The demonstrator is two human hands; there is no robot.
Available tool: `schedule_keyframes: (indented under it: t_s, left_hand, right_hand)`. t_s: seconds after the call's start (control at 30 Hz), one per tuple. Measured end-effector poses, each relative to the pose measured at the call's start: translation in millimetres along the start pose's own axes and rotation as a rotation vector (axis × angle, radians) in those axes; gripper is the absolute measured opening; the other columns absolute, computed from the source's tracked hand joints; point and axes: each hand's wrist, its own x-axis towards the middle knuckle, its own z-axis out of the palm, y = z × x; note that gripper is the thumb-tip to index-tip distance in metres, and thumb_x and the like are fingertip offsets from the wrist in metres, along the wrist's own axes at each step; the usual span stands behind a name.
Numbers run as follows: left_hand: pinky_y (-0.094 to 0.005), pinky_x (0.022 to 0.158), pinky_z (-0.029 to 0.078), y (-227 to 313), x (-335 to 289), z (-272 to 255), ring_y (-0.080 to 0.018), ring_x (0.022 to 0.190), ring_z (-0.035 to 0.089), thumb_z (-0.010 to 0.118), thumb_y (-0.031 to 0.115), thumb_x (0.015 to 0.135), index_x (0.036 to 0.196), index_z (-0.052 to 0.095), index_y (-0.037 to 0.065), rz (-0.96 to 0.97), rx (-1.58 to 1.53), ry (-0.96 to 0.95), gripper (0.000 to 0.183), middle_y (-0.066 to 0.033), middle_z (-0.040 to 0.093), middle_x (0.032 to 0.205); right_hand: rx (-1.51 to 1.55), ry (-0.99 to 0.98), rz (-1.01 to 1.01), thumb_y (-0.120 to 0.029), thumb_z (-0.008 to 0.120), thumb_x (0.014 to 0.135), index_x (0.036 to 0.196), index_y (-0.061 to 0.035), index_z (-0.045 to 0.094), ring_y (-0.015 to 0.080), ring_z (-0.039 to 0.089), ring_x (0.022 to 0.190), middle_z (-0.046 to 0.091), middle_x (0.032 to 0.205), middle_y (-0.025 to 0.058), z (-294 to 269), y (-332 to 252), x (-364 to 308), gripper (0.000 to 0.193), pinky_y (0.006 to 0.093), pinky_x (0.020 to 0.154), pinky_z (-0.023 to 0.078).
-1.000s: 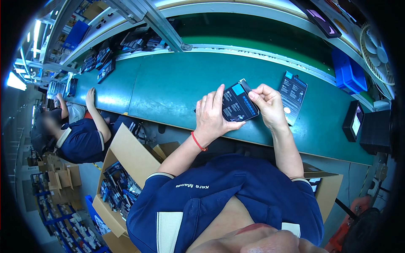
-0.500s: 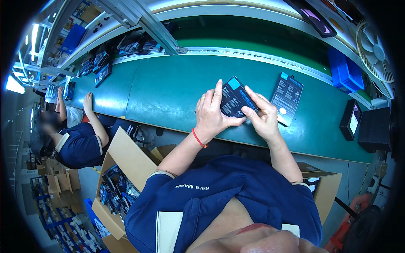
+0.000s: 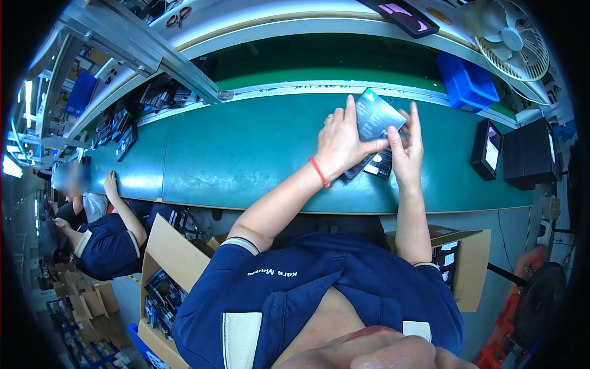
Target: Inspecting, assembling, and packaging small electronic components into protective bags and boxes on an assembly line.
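Observation:
My left hand (image 3: 341,142) grips a flat dark retail box (image 3: 378,114) with a light blue corner, its thumb across the lower part. The box is tilted, and glare washes out part of its face. At its right edge is my right hand (image 3: 407,150), thumb against the box and the other fingers around its right corner, the index finger stretched up. Below the held box, a second similar black box (image 3: 380,166) shows on the green table, mostly hidden by my hands and the first box.
On the green table's (image 3: 258,154) right stand an open black tray (image 3: 487,149) and a black box stack (image 3: 531,154). Behind are a blue bin (image 3: 467,83) and fan (image 3: 510,40). Cartons (image 3: 175,246) flank me; a co-worker (image 3: 110,246) sits left.
My hands have moved right with the box, over the one lying on the table. The box has tilted and catches the light. The view has shifted to the right.

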Motion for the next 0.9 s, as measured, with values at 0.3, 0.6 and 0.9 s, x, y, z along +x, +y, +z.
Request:
schedule_keyframes:
  t_s: [0.3,0.6,0.9]
  left_hand:
    - [-0.0423,0.091,0.035,-36,-19,43,-0.0334,0.107,0.041,0.063,0.056,0.078,0.120,0.055,-0.006,-0.121,0.082,-0.167,0.075,-0.0198,0.048,0.115]
    - [-0.0348,0.081,0.048,-74,-52,17,-0.0223,0.096,0.057,0.065,0.016,0.086,0.132,0.035,-0.001,-0.396,-0.950,0.016,0.058,-0.0176,0.058,0.107]
    - [-0.0411,0.068,0.051,-186,-113,-167,-0.0374,0.080,0.061,0.060,0.005,0.075,0.138,0.034,-0.003,-0.281,0.503,0.494,0.068,-0.0209,0.059,0.101]
  right_hand:
    - [-0.166,0.053,-0.042,-0.001,0.057,0.085,0.144,0.0021,0.019,0.0337,0.028,0.135,0.021,0.147,0.0263,1,82,-40,0.070,0.0359,0.108,0.028]
    - [0.293,-0.225,0.111,0.014,0.049,0.080,0.145,0.0011,0.019,0.0278,0.018,0.140,0.009,0.152,0.0222,65,55,-51,0.073,0.0341,0.111,0.021]
    - [0.391,-0.626,0.373,0.001,0.057,0.088,0.126,0.0019,0.051,0.0196,0.060,0.106,0.059,0.119,0.0148,86,52,-59,0.038,0.0289,0.090,0.048]
